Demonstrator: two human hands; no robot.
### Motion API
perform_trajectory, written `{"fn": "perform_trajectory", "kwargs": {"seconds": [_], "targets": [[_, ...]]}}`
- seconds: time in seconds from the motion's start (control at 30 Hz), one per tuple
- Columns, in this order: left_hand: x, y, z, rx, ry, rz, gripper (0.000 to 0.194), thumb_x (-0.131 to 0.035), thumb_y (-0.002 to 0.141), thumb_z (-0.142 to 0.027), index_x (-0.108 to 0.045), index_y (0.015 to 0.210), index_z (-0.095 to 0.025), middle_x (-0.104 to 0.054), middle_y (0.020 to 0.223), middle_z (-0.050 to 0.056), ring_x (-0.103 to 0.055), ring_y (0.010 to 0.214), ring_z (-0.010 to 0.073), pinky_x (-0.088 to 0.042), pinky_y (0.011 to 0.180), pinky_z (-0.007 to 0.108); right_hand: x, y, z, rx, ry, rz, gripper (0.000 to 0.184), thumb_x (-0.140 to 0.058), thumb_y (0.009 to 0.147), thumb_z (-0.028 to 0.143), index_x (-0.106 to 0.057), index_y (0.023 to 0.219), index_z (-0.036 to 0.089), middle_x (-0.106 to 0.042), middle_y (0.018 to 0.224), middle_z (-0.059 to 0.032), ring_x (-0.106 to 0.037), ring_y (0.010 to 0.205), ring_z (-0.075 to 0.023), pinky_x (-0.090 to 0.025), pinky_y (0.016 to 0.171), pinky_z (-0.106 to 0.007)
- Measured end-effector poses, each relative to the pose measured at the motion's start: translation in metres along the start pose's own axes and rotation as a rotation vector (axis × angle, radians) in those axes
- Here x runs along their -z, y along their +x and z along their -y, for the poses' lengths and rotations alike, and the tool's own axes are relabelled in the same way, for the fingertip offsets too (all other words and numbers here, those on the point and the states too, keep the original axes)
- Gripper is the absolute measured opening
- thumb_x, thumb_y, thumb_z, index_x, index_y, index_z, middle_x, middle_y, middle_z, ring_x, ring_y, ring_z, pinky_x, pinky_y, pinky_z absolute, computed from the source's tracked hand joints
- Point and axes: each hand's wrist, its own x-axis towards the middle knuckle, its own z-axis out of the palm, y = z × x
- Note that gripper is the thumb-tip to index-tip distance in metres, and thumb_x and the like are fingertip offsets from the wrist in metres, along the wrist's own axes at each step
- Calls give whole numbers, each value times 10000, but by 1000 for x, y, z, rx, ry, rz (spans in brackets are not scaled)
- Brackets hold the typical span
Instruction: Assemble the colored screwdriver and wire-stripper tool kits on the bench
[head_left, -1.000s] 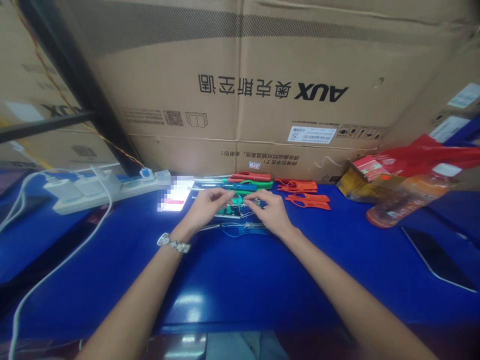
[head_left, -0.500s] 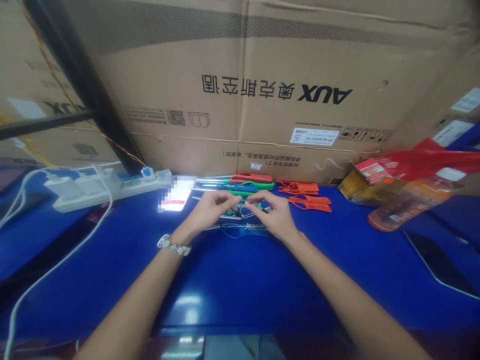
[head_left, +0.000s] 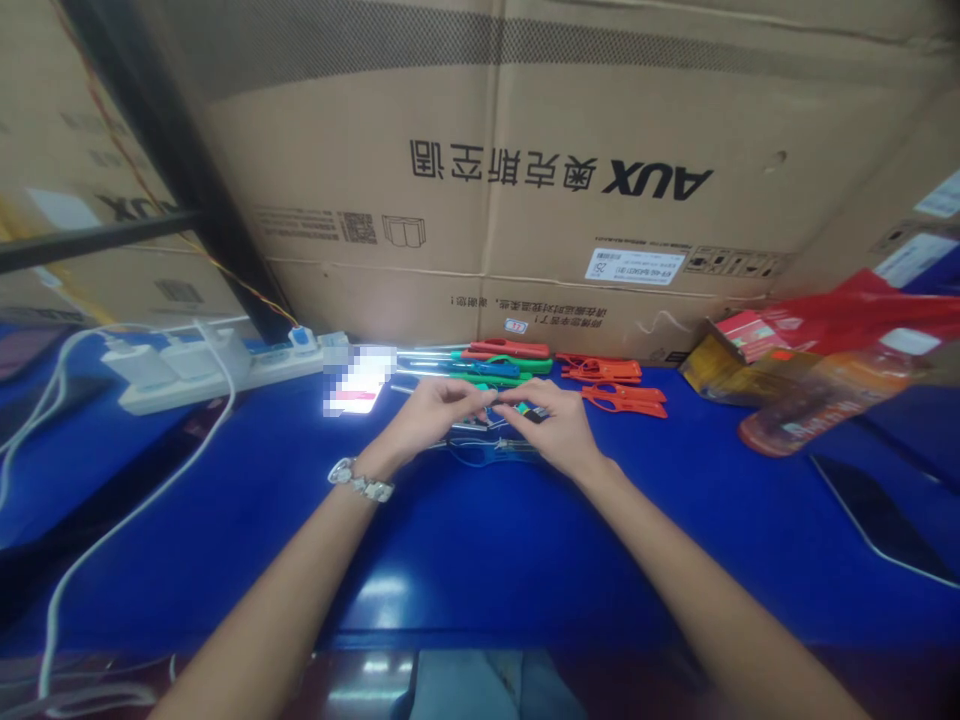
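Observation:
My left hand [head_left: 442, 408], with a metal watch on its wrist, is closed in a pinch over the blue table [head_left: 480, 560]. Fingertips of my right hand [head_left: 551, 420] are pinched close beside it. What they hold between them is too small and too covered to name. Just below lies a clear blue lighter casing [head_left: 487, 460] with thin wires and metal parts near it. Behind my hands lie long-barrelled lighters: a red lighter [head_left: 510, 349] and a green lighter [head_left: 536, 364], their metal tubes pointing left. Orange casing halves [head_left: 622, 400] lie right of my right hand.
A white power strip [head_left: 157, 397] with chargers and cables lies left, beside a lit phone [head_left: 364, 380]. At right are a tilted drink bottle [head_left: 825, 400], an open small box [head_left: 720, 370] and a dark phone [head_left: 885, 520]. A large cardboard box [head_left: 337, 150] stands behind.
My view has shifted slightly. Both hands remain pinched together at nearly the same spot, fingertips a little closer, with only small finger movements.

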Motion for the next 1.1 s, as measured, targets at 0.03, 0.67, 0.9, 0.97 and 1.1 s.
{"fn": "perform_trajectory", "kwargs": {"seconds": [0.03, 0.67, 0.9, 0.97, 1.1], "targets": [[0, 0, -1, 8, 20, 11, 345, -682, 846, -475, -736, 732, -154, -706, 703, 30, -573, 660, 127, -434, 655, 255, 1, -1, 2, 17, -50, 22, 42, -715, 858, 235, -755, 868, 228, -772, 849, -27, -698, 795, -191, -514, 792, -353], [19, -19, 2, -222, 530, -156, 198, -627, 869, -356, -696, 811, -179, -708, 809, 29, -598, 734, 163, -432, 661, 289, 3, -36, 1, -66, -153, 325, 32, -712, 871, 219, -735, 893, 222, -694, 934, -32, -628, 927, -199, -452, 831, -374], [15, -21, -1, -374, 552, -57, 130, -632, 877, -280, -711, 822, -193, -639, 939, 51, -594, 926, 203, -475, 851, 364, 5, -36, -3, -132, -101, 402, 89, -694, 884, 218, -762, 941, 229, -670, 945, -35, -629, 918, -176, -475, 869, -364], [15, -21, -1, -399, 552, -29, 121, -650, 879, -287, -721, 833, -201, -620, 979, 50, -582, 965, 207, -461, 909, 388, 7, -35, -2, -157, -82, 420, 104, -691, 885, 211, -768, 952, 226, -667, 940, -36, -632, 899, -170, -484, 869, -365], [11, -22, 2, -359, 604, 93, 102, -732, 833, -319, -750, 856, -221, -625, 925, 41, -565, 933, 215, -466, 855, 374, 10, -35, -2, -164, -87, 445, 136, -682, 889, 212, -773, 987, 233, -648, 960, -41, -627, 897, -169, -495, 870, -367]]}}
